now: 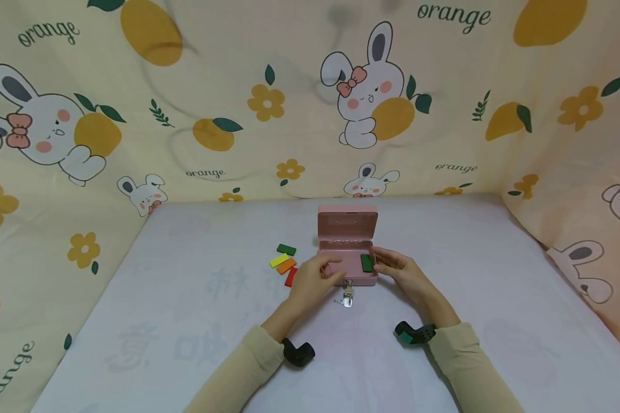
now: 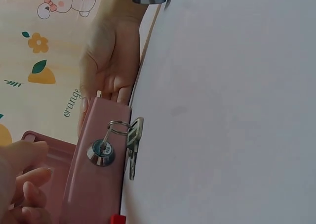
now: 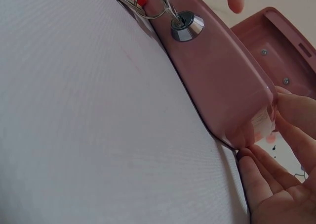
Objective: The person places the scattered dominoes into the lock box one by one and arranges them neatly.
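A pink metal cash box (image 1: 359,281) stands with its lid (image 1: 347,225) raised. Inside, near the right wall, is a green block (image 1: 367,263). My left hand (image 1: 310,281) hovers over the left part of the box, fingers loosely bent and thumb apart, with nothing visible between them. Against the box's right end wall rests my right hand (image 1: 405,275); in the right wrist view its fingers (image 3: 259,177) lie fairly straight along that wall. A key (image 2: 133,142) on a ring hangs from the front lock (image 2: 100,153).
Left of the box lie another green block (image 1: 286,249), a yellow block (image 1: 279,260), an orange block (image 1: 286,265) and a red block (image 1: 290,277), partly behind my left hand. A white cloth covers the table (image 1: 186,298). Printed curtains (image 1: 268,46) stand behind.
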`<action>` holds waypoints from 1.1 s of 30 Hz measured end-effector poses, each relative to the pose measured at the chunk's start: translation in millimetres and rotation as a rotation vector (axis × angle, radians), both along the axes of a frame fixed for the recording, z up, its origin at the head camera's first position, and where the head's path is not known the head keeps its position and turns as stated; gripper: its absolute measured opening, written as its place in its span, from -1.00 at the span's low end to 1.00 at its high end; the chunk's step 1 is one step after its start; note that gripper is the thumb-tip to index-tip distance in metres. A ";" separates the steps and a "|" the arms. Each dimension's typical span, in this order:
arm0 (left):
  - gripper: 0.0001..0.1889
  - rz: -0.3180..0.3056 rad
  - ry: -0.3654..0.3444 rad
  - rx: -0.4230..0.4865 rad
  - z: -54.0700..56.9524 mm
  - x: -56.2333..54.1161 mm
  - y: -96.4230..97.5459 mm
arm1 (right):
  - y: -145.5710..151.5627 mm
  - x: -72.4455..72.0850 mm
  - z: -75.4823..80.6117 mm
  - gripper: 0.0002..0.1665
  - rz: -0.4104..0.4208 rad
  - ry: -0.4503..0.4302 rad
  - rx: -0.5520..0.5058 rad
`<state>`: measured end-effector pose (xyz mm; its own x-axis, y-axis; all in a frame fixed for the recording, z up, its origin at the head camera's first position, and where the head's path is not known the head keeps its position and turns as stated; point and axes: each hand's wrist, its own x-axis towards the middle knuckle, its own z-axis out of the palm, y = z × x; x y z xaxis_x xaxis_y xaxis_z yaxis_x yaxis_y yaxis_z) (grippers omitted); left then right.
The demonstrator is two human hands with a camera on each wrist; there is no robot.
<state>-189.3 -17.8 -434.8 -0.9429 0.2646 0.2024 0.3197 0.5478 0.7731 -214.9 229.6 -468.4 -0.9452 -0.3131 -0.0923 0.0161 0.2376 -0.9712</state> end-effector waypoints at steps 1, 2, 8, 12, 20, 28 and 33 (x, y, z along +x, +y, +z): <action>-0.66 0.009 0.006 -0.001 -0.2 1.2 -0.6 | 0.2 0.1 0.3 -0.29 -0.003 -0.004 0.001; -0.66 0.016 0.013 0.000 0.0 2.5 -1.2 | 0.6 -0.1 0.3 -0.29 -0.001 -0.002 0.002; -0.64 0.065 0.018 -0.007 -1.3 8.1 -6.7 | 0.9 0.2 0.0 -0.30 -0.003 -0.002 -0.007; -0.61 0.094 0.019 -0.019 -5.0 10.0 -11.5 | 1.0 0.2 0.4 -0.30 -0.004 0.009 -0.005; -0.53 0.153 0.019 -0.090 -13.0 12.7 -23.5 | 0.2 -1.2 -0.9 -0.30 0.001 -0.004 -0.010; -0.52 0.194 -0.091 -0.153 -17.1 10.6 -33.7 | -2.4 -1.4 0.6 -0.30 -0.001 -0.002 -0.003; -0.50 0.199 -0.156 -0.179 -20.5 9.8 -36.5 | -1.9 0.0 2.6 -0.31 -0.018 -0.014 0.011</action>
